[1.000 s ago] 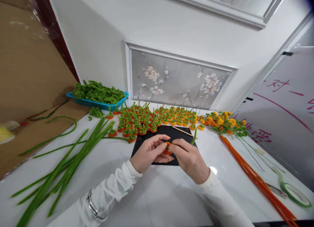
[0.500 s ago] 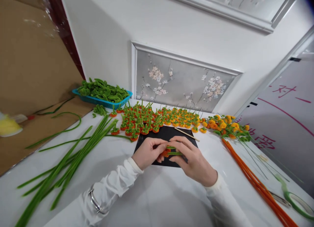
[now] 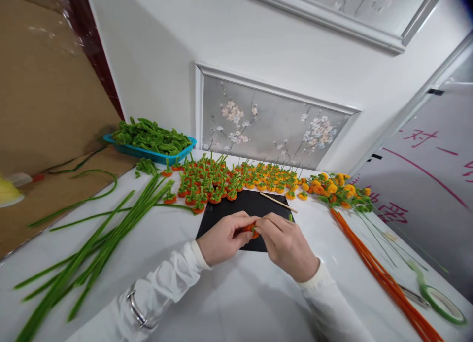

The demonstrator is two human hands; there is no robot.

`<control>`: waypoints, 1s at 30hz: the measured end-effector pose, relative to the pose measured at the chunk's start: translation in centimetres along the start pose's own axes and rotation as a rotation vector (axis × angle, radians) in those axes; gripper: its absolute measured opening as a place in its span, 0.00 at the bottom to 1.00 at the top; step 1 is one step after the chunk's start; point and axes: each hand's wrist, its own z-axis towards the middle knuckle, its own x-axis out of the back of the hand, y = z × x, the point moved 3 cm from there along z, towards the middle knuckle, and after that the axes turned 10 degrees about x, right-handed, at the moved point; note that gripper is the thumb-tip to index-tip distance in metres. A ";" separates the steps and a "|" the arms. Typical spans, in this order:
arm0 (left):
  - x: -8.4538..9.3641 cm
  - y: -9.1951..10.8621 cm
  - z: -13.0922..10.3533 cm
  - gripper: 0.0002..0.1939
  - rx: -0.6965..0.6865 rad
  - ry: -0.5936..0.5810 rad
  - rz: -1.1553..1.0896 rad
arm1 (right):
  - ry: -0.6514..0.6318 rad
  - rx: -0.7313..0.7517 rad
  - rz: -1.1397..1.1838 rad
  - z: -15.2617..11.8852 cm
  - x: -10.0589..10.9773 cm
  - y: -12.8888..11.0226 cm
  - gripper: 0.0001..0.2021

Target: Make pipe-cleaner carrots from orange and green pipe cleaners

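The left hand and the right hand meet over the black mat, in the middle of the white desk. The left fingers grip a small orange flower. The right fingers are closed in at its side, pinching at it. A bit of green pokes out past the right hand.

White desk top shows between the arms, down toward the near edge. More shows between the right arm and the long orange sticks, which run down to the near edge. The green tape roll is by the right edge, near the front corner. Long green sticks fill much of the left side. The blue basket is at the far left corner. Orange flowers and yellow flowers crowd the far edge, close behind the mat. A thin stick lies at the mat's far right corner.

Half a second ago, the right fingers were spread, with green stems between them. Now they are bunched up at the flower.
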 end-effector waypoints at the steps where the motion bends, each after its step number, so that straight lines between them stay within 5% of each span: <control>1: 0.0 0.0 0.0 0.12 -0.009 0.012 0.017 | -0.006 -0.006 -0.055 0.0 -0.1 -0.1 0.09; 9: -0.3 -0.3 -0.3 0.18 -0.036 0.202 0.178 | -0.068 0.016 -0.284 0.3 -0.5 -0.9 0.09; 17: -0.5 -0.4 -0.3 0.20 -0.099 0.275 0.306 | -0.107 0.081 -0.371 0.3 -1.0 -1.5 0.10; 23: -1.2 -0.7 -0.9 0.20 -0.165 0.363 0.352 | 0.011 -0.116 -0.233 0.3 -1.4 -1.4 0.10; 27: -1.0 -0.1 -1.0 0.20 -0.100 0.314 -0.053 | 0.145 -0.284 0.246 -0.3 -0.9 0.1 0.08; 30: -0.9 0.0 -0.6 0.18 0.123 0.157 -0.582 | 0.276 -0.336 0.478 -0.8 -0.5 1.3 0.08</control>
